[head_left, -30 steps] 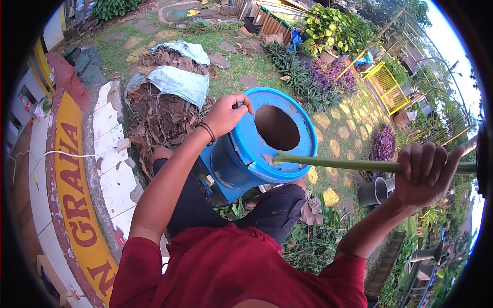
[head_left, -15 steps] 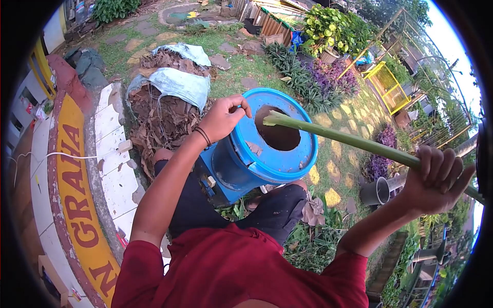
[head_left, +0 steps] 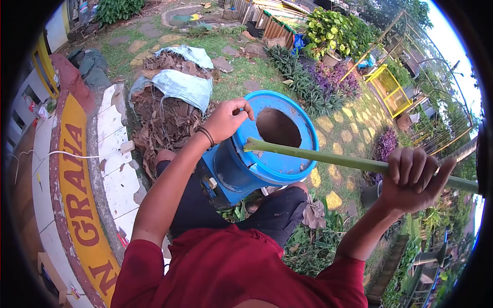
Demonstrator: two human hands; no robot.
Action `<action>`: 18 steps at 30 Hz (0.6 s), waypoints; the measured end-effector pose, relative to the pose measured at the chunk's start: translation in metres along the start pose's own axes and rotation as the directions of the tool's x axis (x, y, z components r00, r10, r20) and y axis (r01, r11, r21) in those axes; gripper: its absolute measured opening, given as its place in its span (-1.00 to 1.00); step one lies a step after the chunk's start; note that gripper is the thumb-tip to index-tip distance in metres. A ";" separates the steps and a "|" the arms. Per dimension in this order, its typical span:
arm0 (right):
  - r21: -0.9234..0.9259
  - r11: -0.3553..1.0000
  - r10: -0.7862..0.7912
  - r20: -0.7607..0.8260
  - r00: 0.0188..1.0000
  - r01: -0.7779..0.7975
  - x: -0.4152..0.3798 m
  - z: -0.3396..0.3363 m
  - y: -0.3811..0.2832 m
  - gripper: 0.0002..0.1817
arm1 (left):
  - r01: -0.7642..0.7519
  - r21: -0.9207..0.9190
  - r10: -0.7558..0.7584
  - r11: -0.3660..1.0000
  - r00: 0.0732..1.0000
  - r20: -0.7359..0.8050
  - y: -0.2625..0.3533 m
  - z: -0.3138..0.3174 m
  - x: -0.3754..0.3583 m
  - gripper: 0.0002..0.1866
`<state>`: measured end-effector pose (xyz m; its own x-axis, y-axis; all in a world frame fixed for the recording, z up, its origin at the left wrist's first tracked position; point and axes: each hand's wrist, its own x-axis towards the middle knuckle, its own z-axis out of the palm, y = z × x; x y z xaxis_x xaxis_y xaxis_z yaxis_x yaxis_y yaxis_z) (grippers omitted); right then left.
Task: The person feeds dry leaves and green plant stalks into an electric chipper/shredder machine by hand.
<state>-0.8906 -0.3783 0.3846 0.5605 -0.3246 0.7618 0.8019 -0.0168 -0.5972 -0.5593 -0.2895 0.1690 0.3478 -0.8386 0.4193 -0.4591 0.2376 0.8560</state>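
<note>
A long green stalk (head_left: 328, 159) lies across my right side, with my right hand (head_left: 417, 179) wrapped round it. Its cut, pale end reaches over the near left part of the lid, in front of the round hole. The blue drum (head_left: 233, 164) stands between my knees, and its blue lid (head_left: 300, 115) has a large dark opening (head_left: 278, 127). My left hand (head_left: 229, 119) rests at the lid's left edge, thumb and index finger curled towards each other; whether anything small is between them is hidden.
Left of the drum sits a torn pale-blue sack (head_left: 182, 88) spilling dry leaves (head_left: 164, 120). A white cable (head_left: 77, 153) crosses the tiled ledge (head_left: 115, 174). A grey pipe or pot (head_left: 371, 195) is partly hidden behind my right arm. Plants (head_left: 308, 82) grow ahead.
The stalk's cut end has moved from over the hole towards me and left. My right hand has moved left and slightly down, still holding it. My left hand has barely moved.
</note>
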 end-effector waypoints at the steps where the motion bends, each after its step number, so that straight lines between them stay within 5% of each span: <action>1: -0.049 0.999 0.008 0.014 1.000 -0.007 -0.001 -0.001 0.001 -0.28 | -0.001 0.001 0.001 1.000 1.000 -0.002 0.001 0.000 0.000 -0.84; 5: -0.241 0.970 -0.052 -0.093 0.994 0.028 -0.009 -0.013 0.001 -0.29 | 0.015 -0.008 -0.015 1.000 1.000 0.002 0.008 -0.001 -0.001 -0.85; 7: -0.385 0.913 -0.216 -0.166 0.962 0.139 -0.010 -0.021 0.000 -0.30 | 0.037 -0.005 -0.037 0.999 0.999 0.013 0.009 -0.001 0.001 -0.85; 15: -0.039 0.997 -0.064 0.028 0.998 0.065 -0.003 -0.003 -0.020 -0.27 | 0.043 0.029 -0.044 0.999 0.999 0.024 0.014 0.002 0.000 -0.85; 18: -0.107 0.992 -0.058 0.061 0.996 0.064 -0.009 -0.002 0.000 -0.26 | 0.033 0.066 -0.036 0.997 0.998 0.044 0.011 0.000 0.000 -0.84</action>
<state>-0.8959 -0.3775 0.3766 0.5247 -0.2648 0.8091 0.8095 -0.1388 -0.5704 -0.5647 -0.2870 0.1780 0.3274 -0.8675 0.3746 -0.5001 0.1773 0.8476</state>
